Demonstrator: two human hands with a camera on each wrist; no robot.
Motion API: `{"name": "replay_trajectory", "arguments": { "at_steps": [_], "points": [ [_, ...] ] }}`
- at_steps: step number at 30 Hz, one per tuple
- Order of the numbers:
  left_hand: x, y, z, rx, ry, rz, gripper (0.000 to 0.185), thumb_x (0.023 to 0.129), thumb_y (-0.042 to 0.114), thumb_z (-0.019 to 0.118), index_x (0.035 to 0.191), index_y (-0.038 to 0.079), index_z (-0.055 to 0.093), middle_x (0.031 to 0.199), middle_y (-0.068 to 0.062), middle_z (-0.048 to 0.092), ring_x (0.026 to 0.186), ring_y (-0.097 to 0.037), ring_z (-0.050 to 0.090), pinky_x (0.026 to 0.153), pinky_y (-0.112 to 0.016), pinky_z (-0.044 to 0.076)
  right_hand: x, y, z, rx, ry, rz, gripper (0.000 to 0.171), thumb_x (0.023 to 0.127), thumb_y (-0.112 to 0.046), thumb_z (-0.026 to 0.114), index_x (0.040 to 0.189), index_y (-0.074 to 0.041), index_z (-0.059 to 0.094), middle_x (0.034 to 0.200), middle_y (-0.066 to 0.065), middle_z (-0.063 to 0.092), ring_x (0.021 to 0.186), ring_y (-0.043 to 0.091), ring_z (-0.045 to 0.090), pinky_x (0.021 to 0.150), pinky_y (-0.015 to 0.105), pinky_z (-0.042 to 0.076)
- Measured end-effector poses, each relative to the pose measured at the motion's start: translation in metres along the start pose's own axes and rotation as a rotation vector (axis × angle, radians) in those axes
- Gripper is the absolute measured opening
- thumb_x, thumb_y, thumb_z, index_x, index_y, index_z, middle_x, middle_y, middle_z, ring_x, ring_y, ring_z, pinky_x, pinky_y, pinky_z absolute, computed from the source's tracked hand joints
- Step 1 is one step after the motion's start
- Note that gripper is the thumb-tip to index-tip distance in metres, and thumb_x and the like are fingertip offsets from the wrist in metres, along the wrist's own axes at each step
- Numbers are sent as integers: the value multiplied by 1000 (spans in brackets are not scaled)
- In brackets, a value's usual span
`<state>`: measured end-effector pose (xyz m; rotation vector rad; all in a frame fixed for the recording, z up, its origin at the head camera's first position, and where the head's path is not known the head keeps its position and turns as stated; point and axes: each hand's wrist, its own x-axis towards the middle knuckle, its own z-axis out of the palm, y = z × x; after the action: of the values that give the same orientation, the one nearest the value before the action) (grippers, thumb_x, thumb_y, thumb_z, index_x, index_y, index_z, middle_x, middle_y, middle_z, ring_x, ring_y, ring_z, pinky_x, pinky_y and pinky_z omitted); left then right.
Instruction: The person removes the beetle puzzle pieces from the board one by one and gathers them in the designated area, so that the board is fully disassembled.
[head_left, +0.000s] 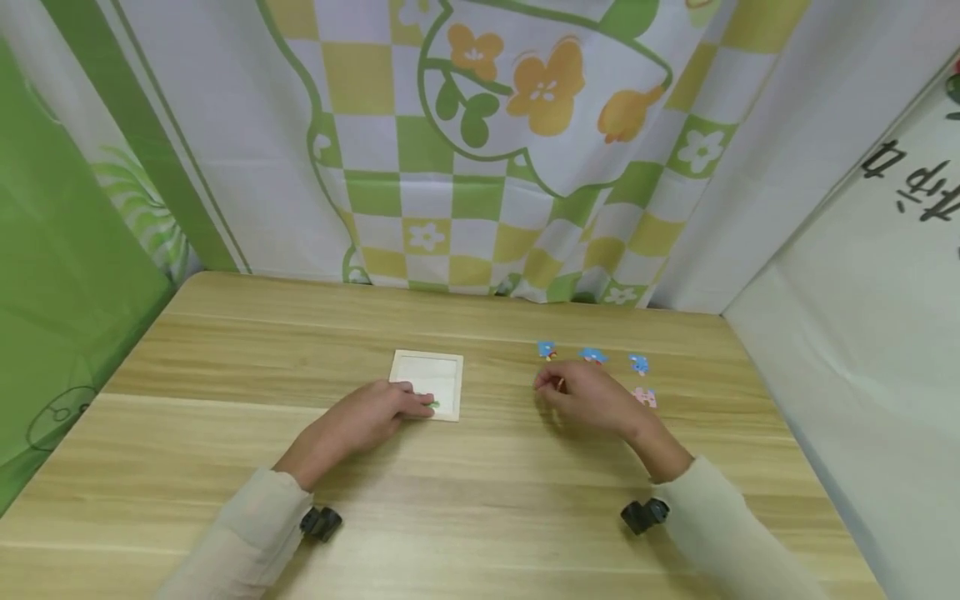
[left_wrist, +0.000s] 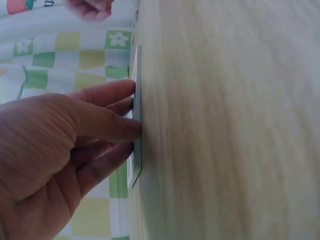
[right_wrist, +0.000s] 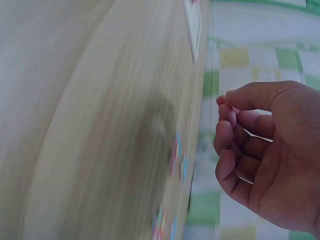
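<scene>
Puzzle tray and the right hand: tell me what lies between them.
Only bare wooden table lies between the puzzle tray and the right hand, as the head view shows; the loose pieces sit beyond the hand.

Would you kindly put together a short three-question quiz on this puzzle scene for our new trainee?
1. True or false: the left hand rests its fingers on the wooden puzzle tray.
2. How many blue puzzle pieces lie on the table beyond the right hand?
3. Which colour is the piece just right of the right hand? A. pink B. black C. purple

Key: 1 true. 2 three. 3 A.
</scene>
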<state>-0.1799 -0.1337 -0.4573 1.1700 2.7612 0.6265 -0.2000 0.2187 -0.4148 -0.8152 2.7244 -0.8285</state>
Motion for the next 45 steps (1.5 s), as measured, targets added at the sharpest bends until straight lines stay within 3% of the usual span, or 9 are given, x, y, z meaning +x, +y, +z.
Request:
{"name": "replay_trajectory", "arguments": {
  "at_steps": [9, 17, 27, 31, 36, 45],
  "points": [
    [0, 0, 0, 50, -11, 21, 33, 94, -7, 67, 121, 8, 78, 131, -5, 71, 114, -27, 69, 98, -43, 56, 49, -38, 45, -12, -48, -96, 10, 98, -10, 66, 103, -8, 75, 91, -3, 71, 81, 8, 62, 73, 27, 53],
    [1, -1, -2, 73, 30, 52, 32, 93, -8, 68, 115, 11, 81, 126, -5, 73, 109, -26, 71, 91, -40, 59, 76, -59, 64, -87, -109, -138, 23, 95, -8, 68, 118, -5, 73, 106, 4, 72, 94, 15, 67, 87, 34, 55],
    [-1, -4, -2, -61, 99, 16, 19, 96, 2, 71, 110, 10, 82, 111, -4, 78, 105, -22, 74, 90, -39, 60, 82, -61, 78, -43, -136, -151, 32, 92, -16, 77, 121, -6, 71, 116, 7, 67, 101, 19, 59, 90, 35, 50],
    [-1, -2, -3, -52, 119, -18, 18, 93, -2, 73, 105, 10, 82, 106, -3, 79, 100, -19, 74, 87, -39, 60, 81, -63, 79, -56, -136, -137, 32, 91, -20, 80, 120, -8, 72, 117, 7, 66, 102, 19, 59, 90, 35, 51],
    [-1, -3, -6, -13, 144, -61, 18, 88, -3, 75, 103, 5, 81, 106, -5, 77, 103, -25, 72, 92, -43, 58, 83, -64, 79, -83, -137, -133, 32, 91, -21, 80, 120, -9, 73, 117, 6, 65, 102, 18, 59, 91, 34, 51],
    [-5, -8, -7, 37, 78, -91, 23, 90, 4, 78, 112, -1, 79, 115, -12, 72, 110, -30, 68, 98, -46, 55, 83, -63, 81, -70, -145, -119, 32, 92, -22, 80, 121, -10, 73, 116, 4, 66, 98, 16, 58, 88, 33, 50]
  ]
}}
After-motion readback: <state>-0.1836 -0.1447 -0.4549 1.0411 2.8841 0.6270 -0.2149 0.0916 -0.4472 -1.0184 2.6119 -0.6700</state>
